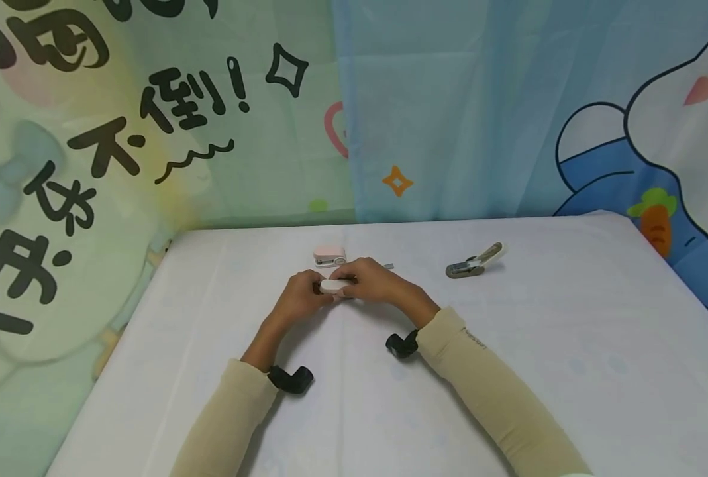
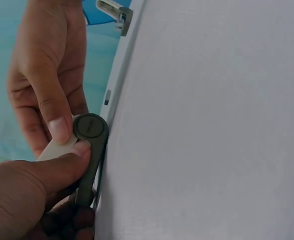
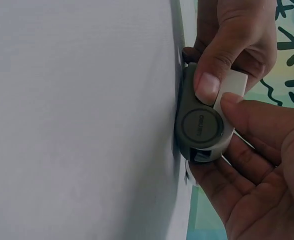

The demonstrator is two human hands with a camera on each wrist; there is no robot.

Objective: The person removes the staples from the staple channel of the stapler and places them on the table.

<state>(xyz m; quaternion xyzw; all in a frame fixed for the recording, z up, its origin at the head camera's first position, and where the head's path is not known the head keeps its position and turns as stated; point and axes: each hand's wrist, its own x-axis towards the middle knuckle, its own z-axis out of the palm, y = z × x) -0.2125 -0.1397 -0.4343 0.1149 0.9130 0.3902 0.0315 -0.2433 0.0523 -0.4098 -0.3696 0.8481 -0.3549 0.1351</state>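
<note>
Both hands hold a small stapler (image 1: 332, 286) over the back middle of the table. It has a grey-green body with a round hub and a white lever, clearest in the right wrist view, where the stapler (image 3: 202, 125) stands close to the tabletop. My left hand (image 1: 303, 295) grips one end, its thumb pressed on the grey-green side. My right hand (image 1: 374, 281) pinches the hub end and white lever between thumb and fingers. In the left wrist view, both thumbs lie close together on the stapler (image 2: 90, 150). Fingers hide part of its underside.
A pink stapler (image 1: 330, 256) stands just behind the hands. A grey-and-white stapler (image 1: 475, 260) lies to the right with its upper arm raised. Beside the right hand is a small grey piece (image 1: 389, 265). A printed curtain (image 1: 449, 132) hangs behind the white-covered table (image 1: 568, 331).
</note>
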